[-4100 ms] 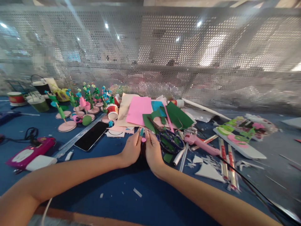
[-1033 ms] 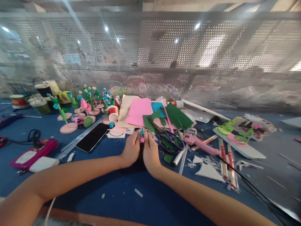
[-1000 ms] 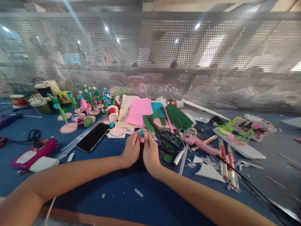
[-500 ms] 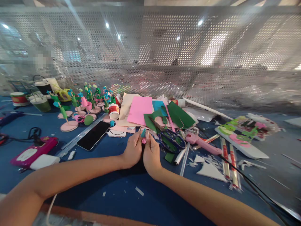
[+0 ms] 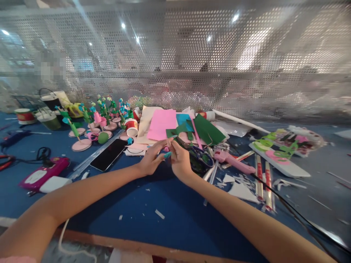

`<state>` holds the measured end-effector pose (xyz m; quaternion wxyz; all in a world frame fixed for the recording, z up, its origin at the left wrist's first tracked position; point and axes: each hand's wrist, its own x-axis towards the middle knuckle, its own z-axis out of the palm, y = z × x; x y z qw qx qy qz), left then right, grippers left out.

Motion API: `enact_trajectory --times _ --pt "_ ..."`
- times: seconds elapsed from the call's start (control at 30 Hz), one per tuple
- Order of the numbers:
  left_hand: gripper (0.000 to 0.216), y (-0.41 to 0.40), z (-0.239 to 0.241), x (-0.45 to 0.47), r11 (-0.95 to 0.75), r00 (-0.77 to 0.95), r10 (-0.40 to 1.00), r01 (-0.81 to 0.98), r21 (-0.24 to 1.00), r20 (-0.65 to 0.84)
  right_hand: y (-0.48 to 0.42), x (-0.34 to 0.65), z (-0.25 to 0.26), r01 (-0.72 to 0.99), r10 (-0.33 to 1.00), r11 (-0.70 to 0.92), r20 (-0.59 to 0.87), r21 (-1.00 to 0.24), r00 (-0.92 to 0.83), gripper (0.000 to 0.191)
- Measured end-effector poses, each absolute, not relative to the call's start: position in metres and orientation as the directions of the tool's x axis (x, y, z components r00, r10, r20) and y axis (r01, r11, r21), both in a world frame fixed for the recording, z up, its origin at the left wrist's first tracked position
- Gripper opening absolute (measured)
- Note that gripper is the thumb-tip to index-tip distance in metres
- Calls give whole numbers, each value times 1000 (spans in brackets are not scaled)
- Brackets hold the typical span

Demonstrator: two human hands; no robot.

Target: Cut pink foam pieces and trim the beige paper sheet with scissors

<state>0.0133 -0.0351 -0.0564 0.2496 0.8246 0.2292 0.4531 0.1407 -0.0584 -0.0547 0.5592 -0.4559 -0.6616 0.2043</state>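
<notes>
My left hand and my right hand meet above the front middle of the table, fingertips pinched together. Between them is a small blue-and-pink piece, mostly covered by the fingers; its material is too small to make out. Just beyond the fingers lie a pink sheet and dark green sheets. Blue-handled scissors rest to the right of my right hand. A black phone lies to the left of my left hand.
Several small paper flowers on round pink bases stand at the back left. A pink glue gun, white scraps and a white tray are at the right. A magenta case sits left. A perforated metal screen closes the back.
My hands have tipped over and risen slightly. The blue end now points toward the right and lower, where it pointed up before. The camera view has shifted a little.
</notes>
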Motion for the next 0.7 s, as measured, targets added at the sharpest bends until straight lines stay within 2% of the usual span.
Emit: enact_trajectory --times 0.1,0.2,0.33,0.47,0.57,0.7 --pt "44 -36 -57 13 -726 464 662 201 658 589 -55 144 -60 346 809 552 588 -759 0 12" --pt "35 -36 -57 12 -666 388 733 239 707 559 -54 143 -62 269 825 551 565 -790 -33 10" --pt "30 -33 -56 12 -660 298 748 235 713 594 -52 141 -63 87 885 444 452 -892 114 22" --pt "34 -30 -58 14 -649 272 748 107 753 606 -48 141 -64 -49 922 336 318 -941 222 36" --pt "42 -28 -61 14 -605 295 762 9 796 576 -49 140 -64 -67 932 314 294 -947 214 40" --pt "43 -28 -61 14 -587 252 787 25 809 563 -53 141 -63 -13 933 346 342 -938 108 38"
